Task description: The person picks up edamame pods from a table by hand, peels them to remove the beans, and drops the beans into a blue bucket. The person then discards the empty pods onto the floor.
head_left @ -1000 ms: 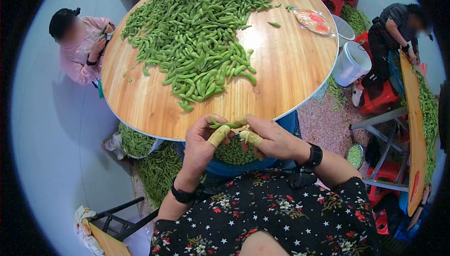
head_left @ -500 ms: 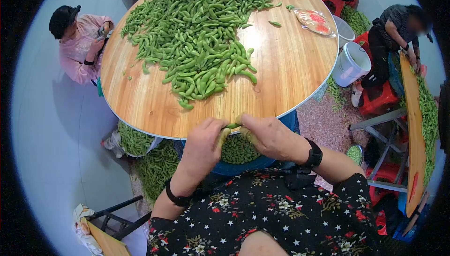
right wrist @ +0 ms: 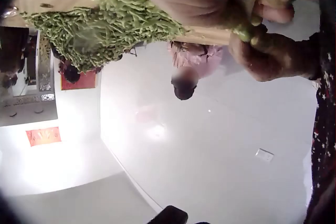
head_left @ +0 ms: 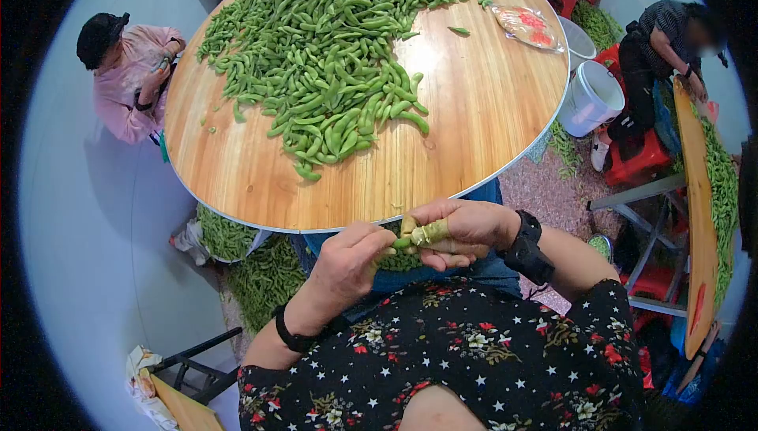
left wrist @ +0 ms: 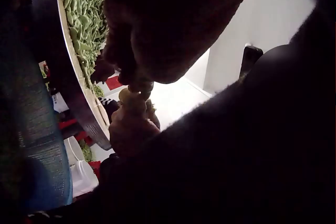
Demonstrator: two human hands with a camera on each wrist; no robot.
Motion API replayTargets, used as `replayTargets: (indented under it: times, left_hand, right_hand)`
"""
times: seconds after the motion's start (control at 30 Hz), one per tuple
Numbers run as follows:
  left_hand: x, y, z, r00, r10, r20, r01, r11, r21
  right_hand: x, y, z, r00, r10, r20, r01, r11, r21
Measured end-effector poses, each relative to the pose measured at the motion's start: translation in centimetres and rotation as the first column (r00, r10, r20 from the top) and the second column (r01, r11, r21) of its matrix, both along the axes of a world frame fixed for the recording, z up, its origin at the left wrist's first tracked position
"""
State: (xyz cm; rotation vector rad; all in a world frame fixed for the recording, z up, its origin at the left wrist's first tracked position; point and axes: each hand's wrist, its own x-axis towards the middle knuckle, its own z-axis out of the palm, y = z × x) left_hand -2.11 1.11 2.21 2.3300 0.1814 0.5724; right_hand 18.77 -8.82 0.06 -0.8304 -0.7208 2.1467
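A small green edamame pod is held between my two hands, just off the near edge of the round wooden table. My left hand pinches its left end between thumb and forefinger. At the other end, the yellowish-wrapped thumb and forefinger of my right hand grip it. In the right wrist view the pod shows as a bright green bit between the fingers. Below the hands, green beans in a blue tub are partly covered. A large heap of edamame pods lies on the table.
A clear packet lies at the table's right, with a white bucket beside the table. Sacks of pods stand at lower left. A person in pink sits at left, another person works at right by a long board.
A second ago both wrapped thumbs showed over a pod; the hands then closed in around it. Now the right hand has turned, its wrapped thumb showing, while the left hand's back faces up.
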Motion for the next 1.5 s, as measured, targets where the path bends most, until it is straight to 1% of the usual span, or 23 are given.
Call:
replayTargets:
  times: [0.07,0.13,0.3,0.37,0.43,0.47,0.5,0.57,0.6,0.63,0.67,0.7,0.73,0.8,0.83,0.9,0.97,1.03,1.1,1.23,1.3,1.43,1.5]
  left_hand:
    - [0.0,-0.2,-0.3,1.000,-0.007,0.031,0.006,0.999,0.036]
    - [0.0,-0.4,-0.8,0.998,-0.022,0.058,0.018,0.998,0.066]
    - [-0.2,-0.8,-1.6,0.994,-0.052,0.095,0.035,0.985,0.167]
    - [-0.1,-1.0,-1.8,0.994,-0.012,0.109,-0.015,0.968,0.250]
    - [-0.1,-1.2,-2.2,0.992,0.043,0.122,-0.073,0.964,0.256]
    - [-0.1,-1.3,-2.5,0.986,0.096,0.133,-0.128,0.957,0.261]
    - [-0.1,-1.4,-2.8,0.986,0.097,0.135,-0.130,0.956,0.262]
    - [0.2,-1.7,-3.3,0.967,0.204,0.151,-0.233,0.948,0.216]
    - [0.4,-1.9,-3.3,0.967,0.205,0.152,-0.235,0.947,0.218]
    - [0.7,-2.1,-3.2,0.955,0.264,0.133,-0.283,0.948,0.149]
    - [0.9,-2.4,-3.1,0.940,0.322,0.110,-0.331,0.940,0.079]
    - [1.0,-2.6,-3.2,0.940,0.322,0.111,-0.332,0.940,0.081]
    - [1.1,-2.8,-3.2,0.928,0.359,0.098,-0.361,0.932,0.012]
    - [1.3,-3.1,-3.1,0.914,0.396,0.087,-0.392,0.918,-0.054]
    - [1.3,-3.3,-3.0,0.927,0.360,0.103,-0.354,0.933,-0.070]
    - [1.3,-3.3,-2.4,0.939,0.323,0.120,-0.315,0.945,-0.083]
    - [1.1,-3.0,-1.7,0.954,0.297,0.051,-0.286,0.945,-0.161]
    - [0.8,-2.5,-1.6,0.957,0.289,0.012,-0.285,0.949,-0.139]
    - [0.8,-2.3,-1.4,0.955,0.294,0.048,-0.296,0.955,0.034]
    - [1.1,-2.2,-2.4,0.943,0.315,0.108,-0.330,0.928,0.173]
    - [1.5,-2.3,-2.6,0.937,0.315,0.153,-0.347,0.896,0.279]
    - [1.8,-2.5,-3.1,0.935,0.316,0.159,-0.351,0.890,0.292]
    - [2.0,-2.5,-3.2,0.928,0.316,0.196,-0.358,0.901,0.245]
  right_hand:
    - [0.0,-0.2,-0.7,1.000,0.004,-0.031,-0.005,1.000,-0.010]
    - [0.0,-0.3,-1.1,0.989,0.023,-0.149,-0.027,0.999,-0.025]
    - [-0.5,-0.9,-2.1,0.981,0.008,-0.194,-0.018,0.999,-0.050]
    - [-1.0,-1.2,-2.2,0.982,-0.001,-0.190,-0.009,0.999,-0.049]
    - [-2.0,-1.6,-1.4,0.987,-0.152,-0.047,0.151,0.988,-0.019]
    - [-2.1,-1.6,-0.5,0.977,-0.167,0.131,0.157,0.984,0.079]
    - [-2.4,-1.5,-0.6,0.977,-0.165,0.132,0.156,0.985,0.080]
    - [-3.1,-1.4,-1.1,0.876,-0.400,0.268,0.285,0.879,0.382]
    - [-3.1,-1.3,-1.2,0.828,-0.450,0.334,0.273,0.845,0.460]
    - [-3.0,-1.2,-1.4,0.829,-0.449,0.334,0.272,0.845,0.462]
    - [-2.9,-1.0,-1.8,0.713,-0.552,0.432,0.186,0.743,0.643]
    - [-2.8,-0.9,-2.0,0.574,-0.662,0.482,0.060,0.621,0.781]
    - [-2.8,-0.9,-2.1,0.574,-0.662,0.482,0.058,0.620,0.782]
    - [-2.8,-0.6,-2.1,0.463,-0.758,0.459,-0.025,0.507,0.862]
    - [-2.7,-0.5,-1.8,0.464,-0.758,0.459,-0.028,0.505,0.863]
    - [-2.4,-0.4,-1.0,0.671,-0.580,0.463,0.224,0.753,0.618]
    - [-2.1,-0.2,-0.7,0.685,-0.568,0.455,0.218,0.756,0.617]
    - [-2.0,-0.1,-0.2,0.700,-0.558,0.445,0.212,0.758,0.617]
    - [-2.2,-0.1,0.6,0.777,-0.510,0.370,0.305,0.818,0.488]
    - [-2.6,0.1,0.9,0.775,-0.501,0.385,0.347,0.846,0.404]
    - [-2.8,0.3,0.2,0.770,-0.562,0.303,0.439,0.811,0.387]
    - [-3.0,0.2,0.7,0.787,-0.555,0.269,0.480,0.825,0.298]
    - [-3.3,0.5,0.3,0.752,-0.621,0.220,0.541,0.773,0.332]
